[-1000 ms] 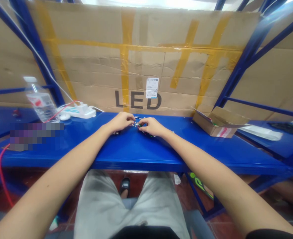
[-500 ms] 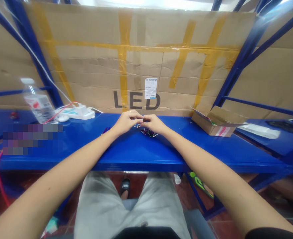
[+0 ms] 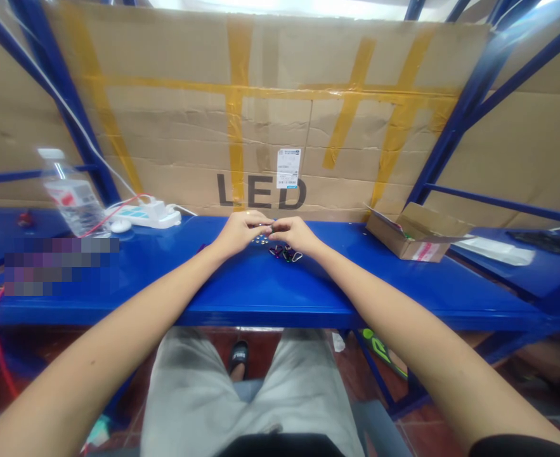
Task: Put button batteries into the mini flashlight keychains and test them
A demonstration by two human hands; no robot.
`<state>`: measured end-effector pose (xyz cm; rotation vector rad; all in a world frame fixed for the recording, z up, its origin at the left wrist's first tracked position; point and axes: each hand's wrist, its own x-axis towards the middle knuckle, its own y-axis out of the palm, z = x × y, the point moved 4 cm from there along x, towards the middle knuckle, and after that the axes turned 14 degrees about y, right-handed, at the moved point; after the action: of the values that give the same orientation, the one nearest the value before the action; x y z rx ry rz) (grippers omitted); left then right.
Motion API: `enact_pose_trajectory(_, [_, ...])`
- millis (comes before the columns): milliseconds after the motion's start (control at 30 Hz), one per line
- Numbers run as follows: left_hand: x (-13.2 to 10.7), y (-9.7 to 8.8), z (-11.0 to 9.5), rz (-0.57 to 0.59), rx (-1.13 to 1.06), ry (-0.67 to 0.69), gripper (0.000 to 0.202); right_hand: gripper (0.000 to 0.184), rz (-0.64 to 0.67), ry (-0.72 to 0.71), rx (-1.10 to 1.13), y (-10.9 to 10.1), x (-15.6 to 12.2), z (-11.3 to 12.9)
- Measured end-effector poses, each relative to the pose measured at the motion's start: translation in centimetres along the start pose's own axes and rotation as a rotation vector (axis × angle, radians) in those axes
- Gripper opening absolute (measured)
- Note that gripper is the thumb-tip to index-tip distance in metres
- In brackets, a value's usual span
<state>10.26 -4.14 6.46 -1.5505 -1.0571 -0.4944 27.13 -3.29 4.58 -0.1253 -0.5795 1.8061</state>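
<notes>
My left hand and my right hand meet fingertip to fingertip above the blue tabletop. Both are closed, with a small dark thing pinched where they meet, too small to make out. Just below, small shiny metal pieces lie on the table. By the right hand rest several small carabiners, purple, dark and silver. A purple thing is mostly hidden behind my left wrist.
An open cardboard box stands on the right. A plastic bottle and a white power strip with cables stand on the left. A large cardboard sheet lettered LED closes off the back between blue metal posts.
My fingertips have shifted slightly; a whitish spot between them now looks dark. The carabiners and small metal pieces show more fully below the hands.
</notes>
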Motion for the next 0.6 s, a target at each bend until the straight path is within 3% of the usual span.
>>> enact_pose_trajectory(167, [-0.1, 0.0, -0.6, 0.061, 0.278, 0.201, 0.028, 0.030, 0.015, 0.038, 0.067, -0.1, 0.0, -0.1])
enact_pose_trajectory(333, [-0.2, 0.3, -0.8, 0.162, 0.456, 0.350, 0.034, 0.028, 0.057, 0.039, 0.115, 0.0, -0.2, -0.1])
enact_pose_trajectory(467, [-0.4, 0.4, -0.9, 0.112, 0.457, 0.360, 0.034, 0.025, 0.071, 0.026, 0.148, 0.0, -0.2, 0.0])
enact_pose_trajectory(600, [-0.3, -0.3, -1.5, 0.011, 0.394, 0.249, 0.036, 0.025, 0.053, 0.023, 0.207, -0.1, 0.1, -0.1])
